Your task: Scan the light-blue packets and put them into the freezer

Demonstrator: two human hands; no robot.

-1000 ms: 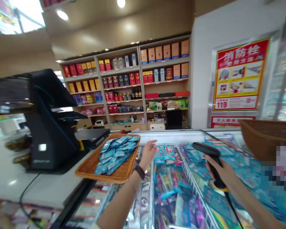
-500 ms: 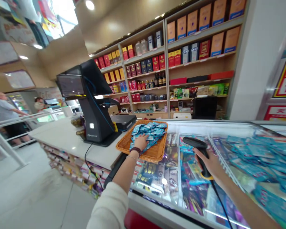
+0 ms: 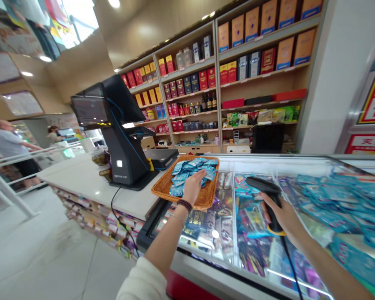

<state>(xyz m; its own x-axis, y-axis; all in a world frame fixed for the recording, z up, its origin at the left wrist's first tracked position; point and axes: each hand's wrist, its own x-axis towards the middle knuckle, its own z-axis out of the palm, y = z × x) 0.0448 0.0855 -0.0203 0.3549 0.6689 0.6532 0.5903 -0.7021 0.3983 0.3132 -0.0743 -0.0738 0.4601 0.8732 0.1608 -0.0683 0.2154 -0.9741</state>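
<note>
Above a wicker basket (image 3: pixel 163 180) of blue snack packets (image 3: pixel 185 168) is my left hand (image 3: pixel 193 184), its fingers loosely bent and stretched out toward the packets on the right side. No packet shows clearly in it, and the palm side is hidden. A dark bead bracelet and a thin bangle circle that wrist. My right hand (image 3: pixel 279 212) is wrapped round the handle of a black barcode scanner (image 3: pixel 264 184), which it holds over the glass-topped freezer (image 3: pixel 237 250). The scanner's cable hangs down toward me.
A black checkout terminal (image 3: pixel 120 146) stands on the white counter (image 3: pixel 71 173) to the left, its cable draping over the edge. More blue packets (image 3: pixel 337 204) fill the freezer's right side. Shelves of boxed goods (image 3: pixel 190 83) line the back. A person (image 3: pixel 11 146) stands far left, beyond white railings.
My left hand has moved right across the packets and back toward me, leaving packets on the left uncovered. My right hand and the scanner have shifted slightly right.
</note>
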